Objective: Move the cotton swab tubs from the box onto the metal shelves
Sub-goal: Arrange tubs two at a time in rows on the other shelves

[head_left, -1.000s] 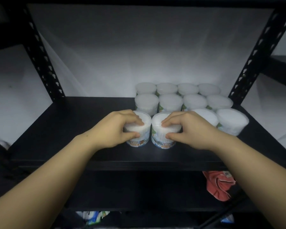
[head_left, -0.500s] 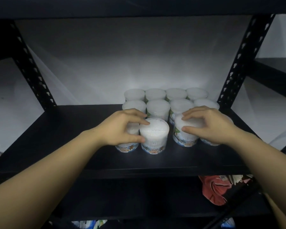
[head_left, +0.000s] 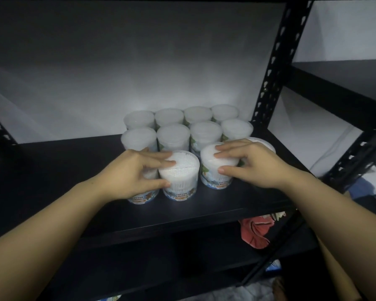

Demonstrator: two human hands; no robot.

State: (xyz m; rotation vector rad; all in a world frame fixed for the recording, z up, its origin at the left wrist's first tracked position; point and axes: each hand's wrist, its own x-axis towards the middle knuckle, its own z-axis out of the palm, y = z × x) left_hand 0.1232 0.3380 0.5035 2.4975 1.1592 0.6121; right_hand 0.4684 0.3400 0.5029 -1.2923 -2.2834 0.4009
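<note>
Several cotton swab tubs (head_left: 173, 137) with white tops stand in rows at the right of the black metal shelf (head_left: 52, 181). My left hand (head_left: 135, 174) curls over the front-left tub (head_left: 142, 198), which it mostly hides. Its thumb and fingertips touch the neighbouring front tub (head_left: 180, 177). My right hand (head_left: 254, 166) grips the third front tub (head_left: 215, 172), fingers on its top and thumb on its side. Another tub (head_left: 265, 145) peeks out behind that hand. The box is out of view.
A perforated black upright (head_left: 273, 72) rises right of the tubs, with a neighbouring shelf (head_left: 345, 83) beyond it. A white wall backs the shelf. On the lower level lies a red item (head_left: 256, 231). Bare shelf surface stretches to the left of the tubs.
My right hand let go of the second front tub and moved right onto the third one. My left hand stayed on the front-left tub. The view has drifted left and closer.
</note>
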